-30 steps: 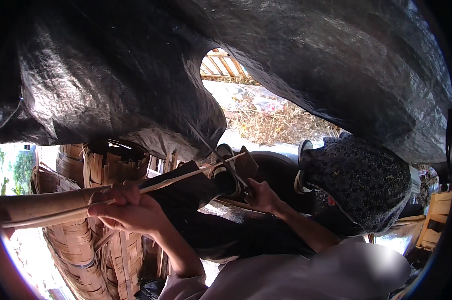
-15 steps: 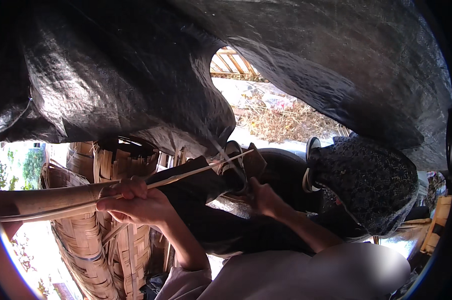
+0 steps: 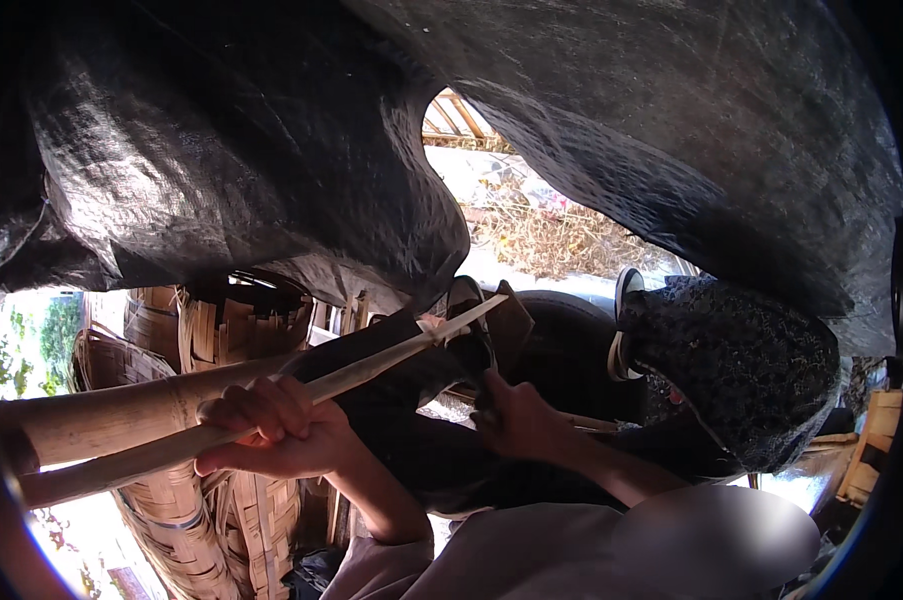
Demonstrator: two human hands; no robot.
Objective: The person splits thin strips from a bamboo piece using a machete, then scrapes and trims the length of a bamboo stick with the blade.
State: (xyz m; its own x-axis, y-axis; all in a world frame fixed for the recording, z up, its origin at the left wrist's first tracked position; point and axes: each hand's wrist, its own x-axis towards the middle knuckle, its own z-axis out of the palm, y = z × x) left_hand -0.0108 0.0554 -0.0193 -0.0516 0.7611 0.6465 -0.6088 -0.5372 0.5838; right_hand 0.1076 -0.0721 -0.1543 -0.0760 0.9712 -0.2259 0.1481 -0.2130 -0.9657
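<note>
My left hand [image 3: 276, 425] is closed around a long split bamboo strip [image 3: 371, 370]. The strip slants from the lower left up to its pale tip over my lap, and a small curl or notch shows near that tip. My right hand [image 3: 526, 420] grips the dark handle of what looks like a knife [image 3: 487, 352]. Its narrow blade stands beside the strip's far end, partly lost against dark clothing. Whether the blade touches the strip I cannot tell. A thick bamboo pole [image 3: 121, 415] lies just beyond my left hand.
Tall woven bamboo baskets [image 3: 161, 510] stand at the left. A black tarp [image 3: 241, 150] hangs low overhead and in front. Dry straw [image 3: 561, 240] lies outside its gap. A dark round tub-like thing [image 3: 571, 340] and a person's dark patterned clothing [image 3: 741, 370] are at the right.
The strip has turned, showing a broader face, and its left end sits lower. My left hand's fingers have wrapped further over it. My right hand has moved slightly left and down.
</note>
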